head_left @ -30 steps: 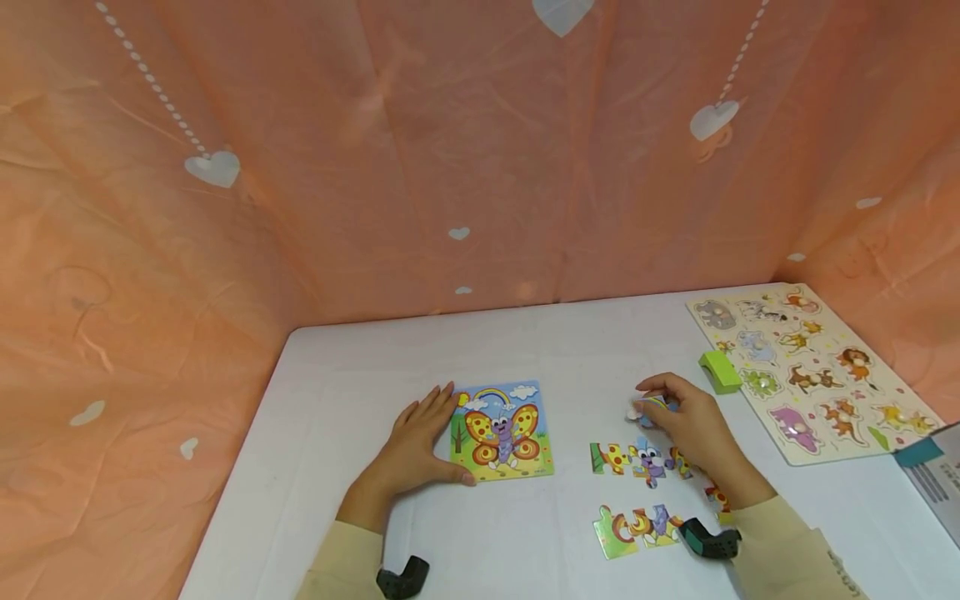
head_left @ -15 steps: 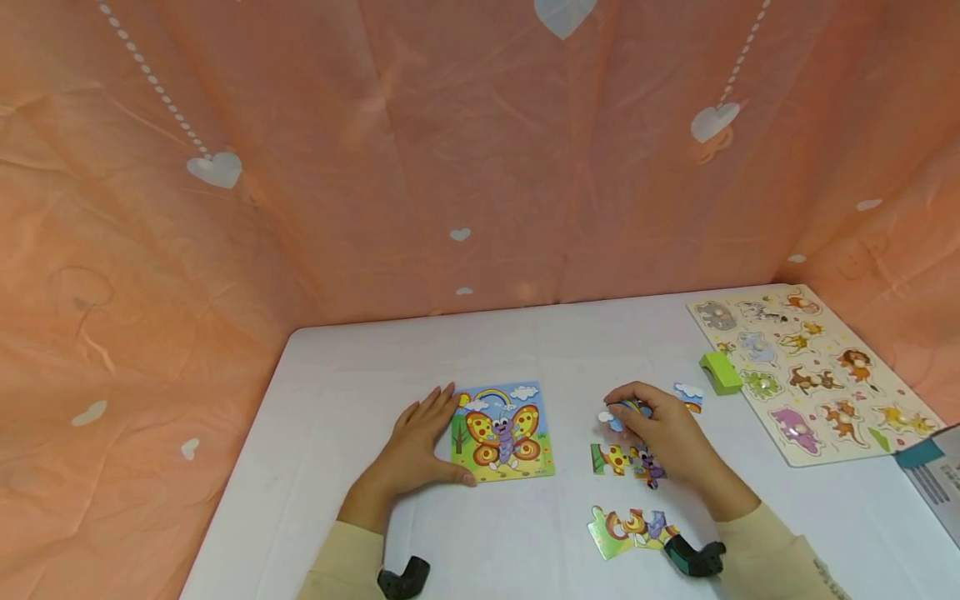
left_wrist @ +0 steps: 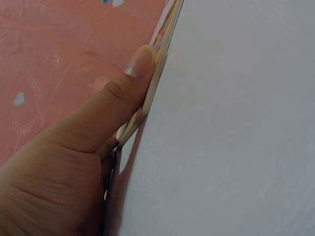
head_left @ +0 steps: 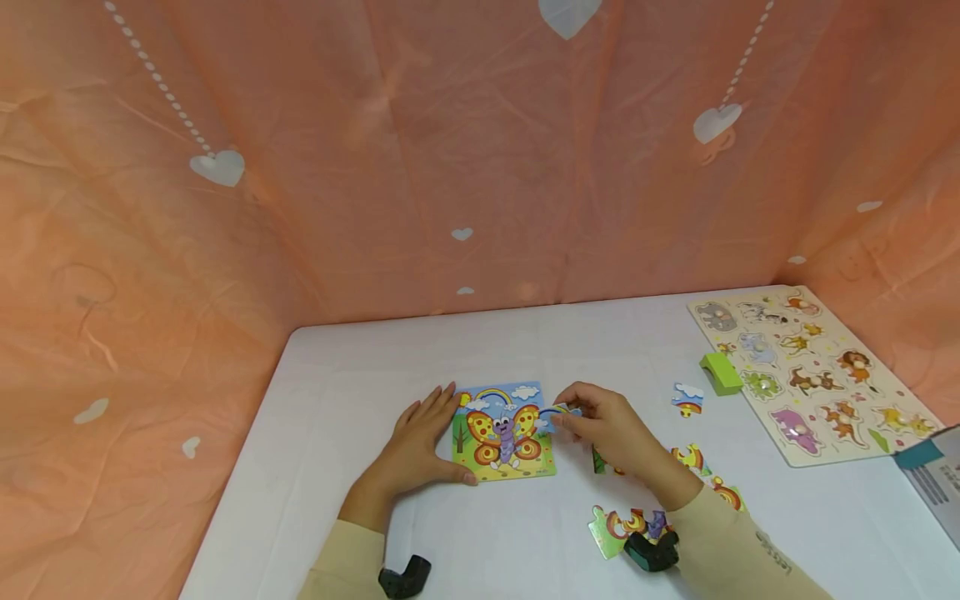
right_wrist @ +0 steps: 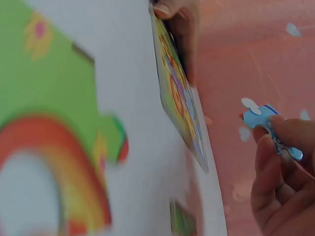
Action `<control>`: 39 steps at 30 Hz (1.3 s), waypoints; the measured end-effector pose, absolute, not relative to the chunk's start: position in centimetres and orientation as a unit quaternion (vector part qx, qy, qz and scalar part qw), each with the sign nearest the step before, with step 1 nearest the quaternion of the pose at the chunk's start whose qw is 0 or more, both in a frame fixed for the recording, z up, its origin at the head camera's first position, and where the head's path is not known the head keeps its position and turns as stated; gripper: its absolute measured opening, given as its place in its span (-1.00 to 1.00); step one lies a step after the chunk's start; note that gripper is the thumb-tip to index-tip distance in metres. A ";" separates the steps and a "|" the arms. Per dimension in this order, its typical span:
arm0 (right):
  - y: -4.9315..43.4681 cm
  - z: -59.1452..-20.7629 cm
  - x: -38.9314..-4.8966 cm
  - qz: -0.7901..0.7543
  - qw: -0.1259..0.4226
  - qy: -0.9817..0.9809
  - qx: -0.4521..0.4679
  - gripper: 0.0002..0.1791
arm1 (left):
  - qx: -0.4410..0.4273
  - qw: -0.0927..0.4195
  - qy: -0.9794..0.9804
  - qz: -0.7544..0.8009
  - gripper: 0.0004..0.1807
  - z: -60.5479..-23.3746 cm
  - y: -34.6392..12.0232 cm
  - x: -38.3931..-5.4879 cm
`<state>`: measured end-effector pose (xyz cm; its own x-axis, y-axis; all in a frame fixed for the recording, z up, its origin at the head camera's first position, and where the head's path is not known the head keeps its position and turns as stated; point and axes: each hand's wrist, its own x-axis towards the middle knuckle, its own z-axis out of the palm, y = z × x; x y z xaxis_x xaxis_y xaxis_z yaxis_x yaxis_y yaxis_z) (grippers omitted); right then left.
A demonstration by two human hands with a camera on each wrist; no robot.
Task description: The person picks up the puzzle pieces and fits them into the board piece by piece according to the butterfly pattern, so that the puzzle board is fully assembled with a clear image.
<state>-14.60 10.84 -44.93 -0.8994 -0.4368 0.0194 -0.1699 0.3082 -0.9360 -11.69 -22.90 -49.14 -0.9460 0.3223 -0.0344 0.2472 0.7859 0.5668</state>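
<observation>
My right hand [head_left: 611, 425] pinches a jigsaw puzzle piece [head_left: 553, 415] with a rainbow on blue, between thumb and fingers. It is held at the right edge of the butterfly puzzle board [head_left: 491, 467], overlapping that edge in the head view. In the right wrist view the blue piece [right_wrist: 258, 116] shows raised between the fingertips. My left hand [head_left: 412, 454] rests at the board's left side, fingers spread along that edge and thumb [left_wrist: 140, 64] at the front edge. The board shows a butterfly under a rainbow.
Loose puzzle pieces lie right of the board: a cloud piece [head_left: 687, 398], a yellow-winged piece [head_left: 690, 457], a green corner piece [head_left: 604, 533] and several others, some hidden by the right arm. Farther right are a green block [head_left: 721, 373] and an animal peg board [head_left: 813, 367].
My right hand has moved left from the loose pieces to the butterfly board, carrying the rainbow piece. The cloud piece is uncovered. My left hand stays where it was.
</observation>
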 end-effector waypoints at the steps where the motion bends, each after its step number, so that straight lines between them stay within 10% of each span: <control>1: 10.3 -44.9 -14.7 -0.555 0.118 0.801 -0.192 -0.87 | 0.152 0.063 0.942 0.292 0.49 -49.2 -22.9 -11.7; 29: 2.9 -46.6 -18.2 -0.610 0.203 0.760 -0.093 -0.63 | 0.161 0.056 0.940 0.295 0.49 -49.5 -23.1 -11.8; 39: 3.4 -46.0 -17.5 -0.401 0.104 0.880 -0.235 -0.60 | 0.157 0.067 0.943 0.285 0.50 -49.2 -23.1 -11.7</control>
